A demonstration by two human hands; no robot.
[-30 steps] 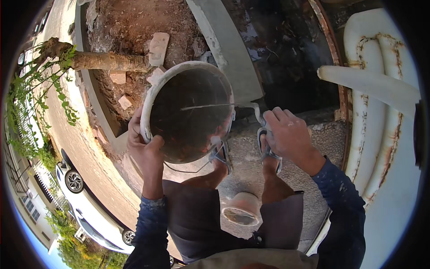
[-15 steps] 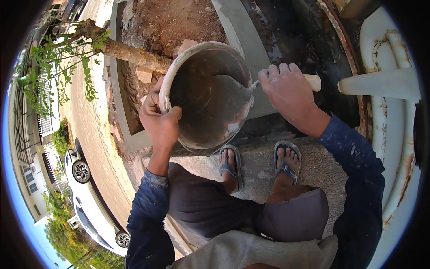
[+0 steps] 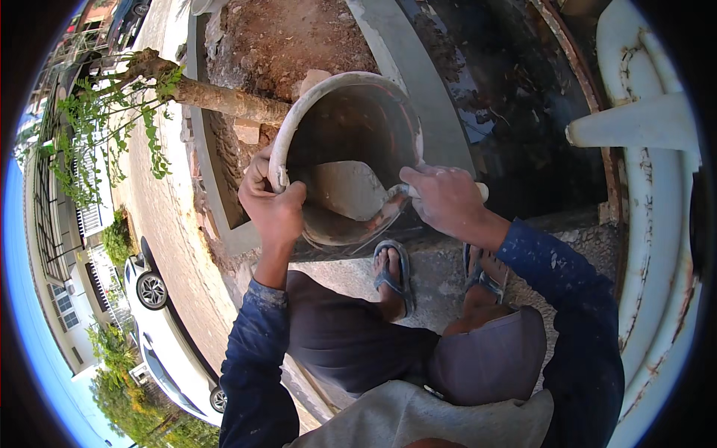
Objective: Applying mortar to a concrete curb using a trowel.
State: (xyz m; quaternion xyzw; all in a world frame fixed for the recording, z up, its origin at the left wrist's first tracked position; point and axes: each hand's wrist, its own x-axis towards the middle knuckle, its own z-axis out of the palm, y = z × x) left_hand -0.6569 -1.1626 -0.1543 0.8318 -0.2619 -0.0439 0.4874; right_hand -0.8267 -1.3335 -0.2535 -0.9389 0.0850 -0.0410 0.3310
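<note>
A mortar-stained bucket (image 3: 407, 112) is tipped so that its mouth faces me. Its left rim is gripped by my left hand (image 3: 270, 198), thumb on the near side and fingers around the edge. My right hand (image 3: 452, 203) is closed round the pale handle of a trowel (image 3: 347, 188). The trowel's broad grey blade reaches inside the bucket, low along the near wall. Dark residue coats the bucket's inside; how much it holds is hidden in shadow.
Behind the bucket, smooth cement edging (image 3: 426, 82) borders a soil bed (image 3: 291, 45). A slanting tree trunk (image 3: 224, 101) stands to the left, dark water (image 3: 523, 134) lies to the right. White rust-streaked metalwork (image 3: 635, 134) rises far right. A white car (image 3: 168, 358) is parked far left.
My right hand has come down and left, carrying the trowel blade from the bucket's upper right interior to its lower middle. My left hand keeps its hold on the rim.
</note>
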